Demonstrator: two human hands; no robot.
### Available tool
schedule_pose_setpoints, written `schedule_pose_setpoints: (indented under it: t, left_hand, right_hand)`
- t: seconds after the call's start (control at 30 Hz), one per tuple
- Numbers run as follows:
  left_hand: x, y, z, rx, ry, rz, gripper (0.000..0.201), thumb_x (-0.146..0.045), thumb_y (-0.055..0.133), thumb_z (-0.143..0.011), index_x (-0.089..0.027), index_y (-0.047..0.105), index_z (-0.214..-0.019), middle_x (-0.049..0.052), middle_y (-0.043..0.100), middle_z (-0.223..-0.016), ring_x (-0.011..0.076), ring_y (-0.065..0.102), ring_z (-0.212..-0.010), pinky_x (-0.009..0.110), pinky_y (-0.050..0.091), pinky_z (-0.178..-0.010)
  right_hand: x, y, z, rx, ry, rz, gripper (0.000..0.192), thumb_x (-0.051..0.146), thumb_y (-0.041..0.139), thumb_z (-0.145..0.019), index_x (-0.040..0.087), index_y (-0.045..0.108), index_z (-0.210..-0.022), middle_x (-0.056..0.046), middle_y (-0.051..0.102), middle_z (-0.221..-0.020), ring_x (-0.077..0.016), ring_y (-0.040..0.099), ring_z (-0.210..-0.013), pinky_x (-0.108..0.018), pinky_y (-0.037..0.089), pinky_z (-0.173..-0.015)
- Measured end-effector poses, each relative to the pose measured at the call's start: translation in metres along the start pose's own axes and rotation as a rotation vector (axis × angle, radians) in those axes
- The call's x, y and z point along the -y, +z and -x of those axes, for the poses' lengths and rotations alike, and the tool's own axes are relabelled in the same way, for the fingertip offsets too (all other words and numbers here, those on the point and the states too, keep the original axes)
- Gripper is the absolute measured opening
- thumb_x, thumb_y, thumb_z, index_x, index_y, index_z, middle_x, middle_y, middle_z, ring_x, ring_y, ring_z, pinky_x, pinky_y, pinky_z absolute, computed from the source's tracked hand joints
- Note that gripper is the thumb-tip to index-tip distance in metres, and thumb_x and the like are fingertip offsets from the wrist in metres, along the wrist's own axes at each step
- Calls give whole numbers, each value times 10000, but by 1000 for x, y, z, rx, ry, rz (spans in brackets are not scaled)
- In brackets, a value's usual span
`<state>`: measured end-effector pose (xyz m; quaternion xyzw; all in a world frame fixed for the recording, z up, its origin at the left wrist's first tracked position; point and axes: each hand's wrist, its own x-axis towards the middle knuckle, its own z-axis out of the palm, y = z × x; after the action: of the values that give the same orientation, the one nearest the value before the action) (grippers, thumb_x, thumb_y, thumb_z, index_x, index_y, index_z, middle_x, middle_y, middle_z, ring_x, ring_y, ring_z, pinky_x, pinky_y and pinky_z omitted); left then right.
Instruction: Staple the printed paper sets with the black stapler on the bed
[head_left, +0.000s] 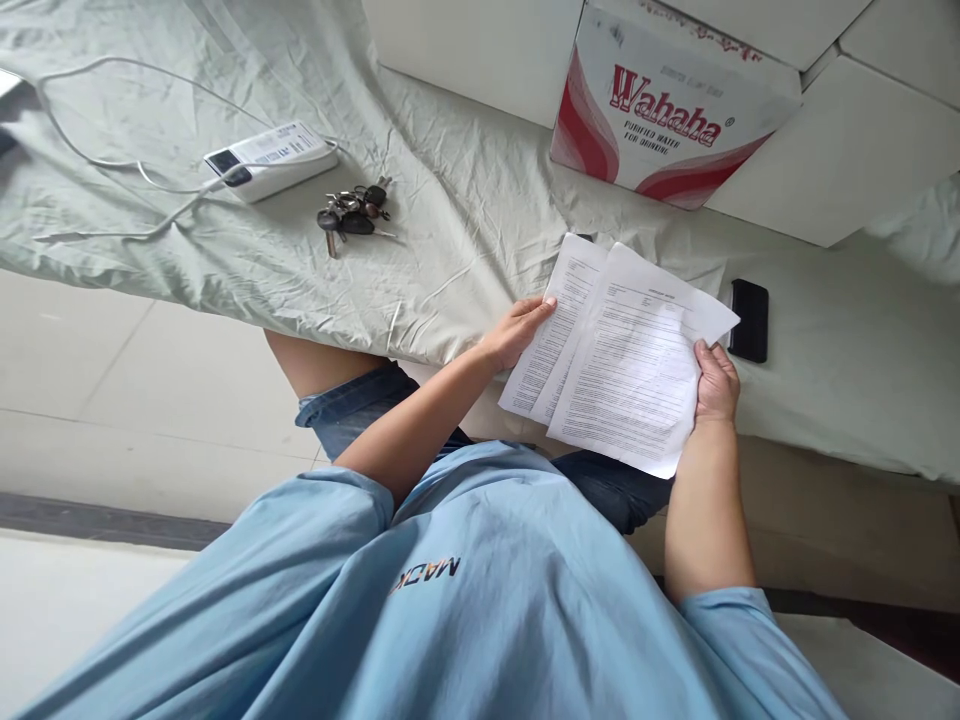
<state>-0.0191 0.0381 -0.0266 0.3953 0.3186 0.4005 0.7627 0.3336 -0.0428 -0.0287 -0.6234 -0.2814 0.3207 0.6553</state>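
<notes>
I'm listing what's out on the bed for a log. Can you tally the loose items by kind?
Printed sheets, held by left hand and right hand: 2 visible
Power bank: 1
Key bunch: 1
Black phone: 1
Wahaha box: 1
Total: 6

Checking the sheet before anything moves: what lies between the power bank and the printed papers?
In the head view, a bunch of keys lies between the power bank and the printed papers; otherwise only bare sheet.

Both bare forearms reach forward from short blue sleeves toward the printed papers (619,355). The left hand (517,330) lies at the papers' left edge, fingers extended along it. The right hand (716,385) clasps their right edge, thumb on top, wrist straight.
</notes>
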Motion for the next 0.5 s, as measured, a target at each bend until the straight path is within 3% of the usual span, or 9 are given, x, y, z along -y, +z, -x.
schedule_pose_setpoints:
  t: [0.17,0.3,0.5]
  left_hand:
    - [1,0,-1,50,-8,-24,788,-914,955,-799,-183,844,-1072,135,902,-944,368,906,-997,481,734,-918]
    - [1,0,0,48,-6,-21,805,-937,929,-814,-180,852,-1075,154,917,-1003,366,906,-1009,483,734,-924]
    - [2,0,2,75,-21,-25,745,-845,1011,-783,-178,862,-1080,140,921,-1017,346,904,-976,467,733,-917]
  right_hand:
    - [2,19,-2,51,-12,4,551,613,1050,-696,217,853,-1025,-62,860,-1057,-296,834,-1114,-498,712,-1038]
    - [3,28,-5,102,-19,24,578,651,1046,-701,230,849,-1044,-42,850,-1031,-285,832,-1068,-491,711,-1015]
    - [3,33,-7,109,-30,54,607,701,1045,-678,241,839,-1018,-30,855,-1034,-248,806,-985,-431,698,-924]
